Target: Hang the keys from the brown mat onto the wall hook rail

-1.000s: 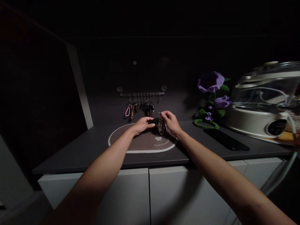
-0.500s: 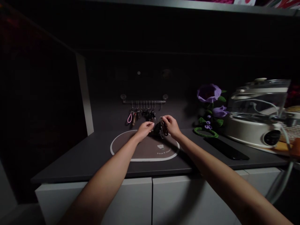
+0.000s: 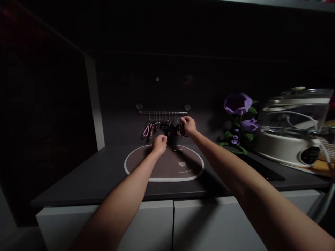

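My right hand (image 3: 188, 125) pinches the ring of a dark bunch of keys (image 3: 180, 131) at the right end of a clear hook rail (image 3: 163, 112) on the back wall. Whether the ring touches a hook, I cannot tell. Several key bunches (image 3: 162, 125) hang along the rail, with a pink loop (image 3: 146, 131) and a brown tag (image 3: 151, 132) at its left. My left hand (image 3: 160, 144) hovers over the oval mat (image 3: 146, 167), fingers curled together; anything in them is hidden. Behind it on the mat lies a small thin metallic object (image 3: 177, 150).
Right of the mat stand purple knitted flowers (image 3: 238, 104) with a green looped base. A black flat slab (image 3: 261, 169) lies beside them, before a white appliance with a clear lid (image 3: 282, 146). A shelf edge (image 3: 277, 4) crosses overhead.
My right hand has lifted the key bunch from above the mat up to the rail's right end. My left hand has moved slightly down, apart from the keys. The thin metallic object now shows.
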Tool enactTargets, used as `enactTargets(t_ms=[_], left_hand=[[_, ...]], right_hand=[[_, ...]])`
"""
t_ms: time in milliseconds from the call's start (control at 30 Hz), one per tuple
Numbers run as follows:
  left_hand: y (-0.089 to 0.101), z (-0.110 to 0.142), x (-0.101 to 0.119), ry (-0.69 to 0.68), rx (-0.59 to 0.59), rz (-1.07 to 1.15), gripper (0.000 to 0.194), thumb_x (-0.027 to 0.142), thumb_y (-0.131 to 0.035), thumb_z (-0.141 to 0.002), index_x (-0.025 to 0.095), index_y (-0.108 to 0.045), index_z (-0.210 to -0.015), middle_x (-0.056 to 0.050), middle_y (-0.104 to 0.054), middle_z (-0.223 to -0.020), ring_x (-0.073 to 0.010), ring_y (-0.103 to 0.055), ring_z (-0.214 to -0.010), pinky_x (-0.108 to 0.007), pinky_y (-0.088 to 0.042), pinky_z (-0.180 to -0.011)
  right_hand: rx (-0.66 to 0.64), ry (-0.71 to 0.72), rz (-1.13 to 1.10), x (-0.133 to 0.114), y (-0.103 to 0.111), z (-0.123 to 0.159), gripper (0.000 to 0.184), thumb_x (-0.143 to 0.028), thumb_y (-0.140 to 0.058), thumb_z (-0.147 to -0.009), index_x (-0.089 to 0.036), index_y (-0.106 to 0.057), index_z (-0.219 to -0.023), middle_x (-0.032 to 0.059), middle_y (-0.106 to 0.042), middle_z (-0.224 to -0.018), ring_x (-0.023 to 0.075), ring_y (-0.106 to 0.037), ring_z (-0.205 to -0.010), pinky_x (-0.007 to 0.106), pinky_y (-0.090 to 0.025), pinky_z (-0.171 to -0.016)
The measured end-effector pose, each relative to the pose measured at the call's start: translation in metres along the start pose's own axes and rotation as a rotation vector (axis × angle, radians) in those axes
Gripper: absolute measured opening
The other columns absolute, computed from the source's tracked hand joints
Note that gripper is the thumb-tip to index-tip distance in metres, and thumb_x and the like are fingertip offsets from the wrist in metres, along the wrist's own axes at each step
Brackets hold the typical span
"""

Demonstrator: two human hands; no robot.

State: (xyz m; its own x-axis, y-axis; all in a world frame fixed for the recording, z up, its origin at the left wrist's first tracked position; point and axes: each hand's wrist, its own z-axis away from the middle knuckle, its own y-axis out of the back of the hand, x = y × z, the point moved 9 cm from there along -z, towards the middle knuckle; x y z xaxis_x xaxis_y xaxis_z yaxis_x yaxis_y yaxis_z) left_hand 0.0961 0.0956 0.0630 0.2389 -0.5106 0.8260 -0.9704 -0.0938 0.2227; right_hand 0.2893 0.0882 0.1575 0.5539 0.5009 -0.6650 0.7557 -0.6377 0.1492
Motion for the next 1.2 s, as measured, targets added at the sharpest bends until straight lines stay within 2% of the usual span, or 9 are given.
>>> enactTargets(t_ms=[300, 467, 633, 933, 1200], left_hand=[[-0.004, 0.001, 0.002, -0.088, -0.012, -0.101, 0.013, 0.017, -0.047, -0.075, 0.016, -0.058, -0.067, -0.003, -0.060, -0.066, -0.0122, -0.054, -0.061, -0.025, -0.041, -0.064], [-0.002, 0.000, -0.006, -0.030, 0.012, -0.098, 0.013, 0.015, -0.047, -0.075, 0.015, -0.059, -0.068, -0.003, -0.061, -0.065, -0.0124, -0.055, -0.061, -0.025, -0.042, -0.064], [-0.002, 0.000, -0.007, -0.039, 0.010, -0.103, 0.013, 0.016, -0.048, -0.075, 0.016, -0.058, -0.066, -0.002, -0.059, -0.062, -0.0127, -0.055, -0.062, -0.025, -0.042, -0.065], [0.001, 0.001, -0.005, -0.052, 0.020, -0.186, 0.013, 0.015, -0.048, -0.075, 0.016, -0.058, -0.066, -0.003, -0.059, -0.064, -0.0132, -0.054, -0.062, -0.025, -0.041, -0.064], [0.002, 0.001, -0.007, -0.055, 0.027, -0.190, 0.013, 0.017, -0.049, -0.075, 0.016, -0.060, -0.067, -0.004, -0.060, -0.063, -0.0145, -0.055, -0.065, -0.026, -0.041, -0.067]], right_hand=[[0.065, -0.098, 0.094, 0.003, -0.015, -0.009, 0.023, -0.032, -0.048, -0.073, -0.014, -0.063, -0.078, 0.0063, -0.063, -0.076, 0.0158, -0.053, -0.069, 0.029, -0.040, -0.070], [0.107, -0.120, 0.123, 0.007, -0.019, -0.015, 0.022, -0.030, -0.049, -0.074, -0.014, -0.064, -0.078, 0.0084, -0.064, -0.080, 0.0174, -0.055, -0.071, 0.030, -0.040, -0.072], [0.137, -0.140, 0.137, 0.012, -0.018, -0.016, 0.018, -0.029, -0.052, -0.074, -0.016, -0.064, -0.075, 0.0083, -0.065, -0.077, 0.0179, -0.055, -0.071, 0.030, -0.040, -0.072], [0.086, -0.120, 0.262, 0.015, -0.022, -0.018, 0.021, -0.029, -0.049, -0.078, -0.016, -0.065, -0.081, 0.0115, -0.065, -0.084, 0.0209, -0.057, -0.078, 0.032, -0.040, -0.075], [0.075, -0.104, 0.240, 0.027, -0.025, -0.013, 0.023, -0.029, -0.050, -0.078, -0.015, -0.067, -0.084, 0.0111, -0.066, -0.086, 0.0200, -0.058, -0.079, 0.030, -0.041, -0.074]])
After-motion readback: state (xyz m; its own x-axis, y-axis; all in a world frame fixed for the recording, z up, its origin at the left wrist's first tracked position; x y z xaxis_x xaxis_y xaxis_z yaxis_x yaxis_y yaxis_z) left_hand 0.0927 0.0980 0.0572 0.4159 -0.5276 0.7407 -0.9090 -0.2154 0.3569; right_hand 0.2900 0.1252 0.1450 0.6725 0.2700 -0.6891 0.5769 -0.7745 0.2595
